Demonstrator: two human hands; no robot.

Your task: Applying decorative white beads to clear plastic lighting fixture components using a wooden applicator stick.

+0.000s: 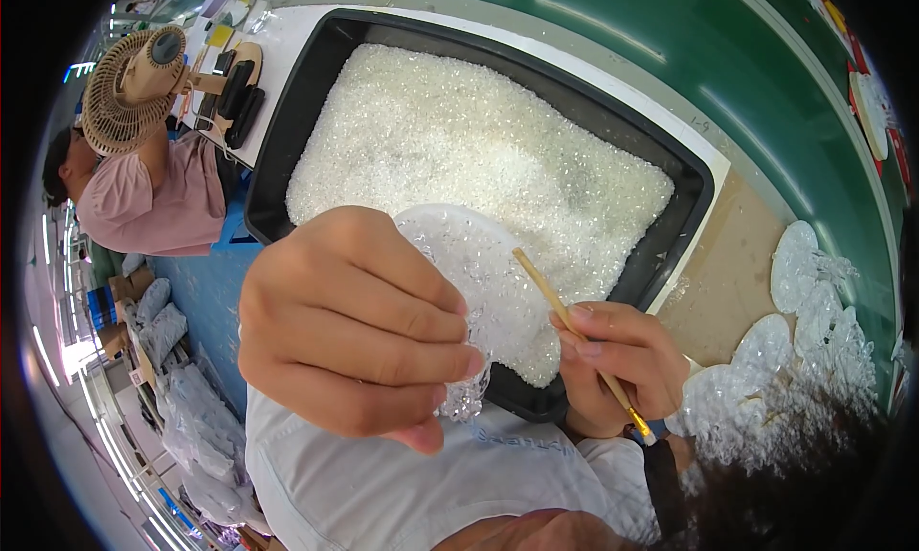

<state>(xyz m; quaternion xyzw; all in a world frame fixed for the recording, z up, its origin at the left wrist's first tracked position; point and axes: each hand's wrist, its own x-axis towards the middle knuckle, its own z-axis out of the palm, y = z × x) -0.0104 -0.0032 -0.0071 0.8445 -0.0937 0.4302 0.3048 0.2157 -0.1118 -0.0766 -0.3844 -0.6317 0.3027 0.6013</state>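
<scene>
My left hand (pixel 349 326) is closed, its fingertips pinching a clear, faceted plastic piece (pixel 466 398). A round translucent disc (pixel 455 221) shows just beyond those fingers and seems joined to that piece; the join is hidden by the hand. In my right hand (pixel 627 359) a thin brush (pixel 538 275) with a wooden handle and gold ferrule is gripped between thumb and fingers. Its bristle end points down toward me, and its bare end rises near the disc. Both hands are over the near side of a black tray (pixel 278 168) filled with clear glittering granules (pixel 412 120).
Several clear discs with crystal-like pieces (pixel 761 350) lie at the right. Beyond the tray runs a green surface (pixel 574 24). At the left are a beige fan (pixel 129 87), a person in a pink shirt (pixel 153 202), and plastic-wrapped bundles (pixel 196 412) farther down.
</scene>
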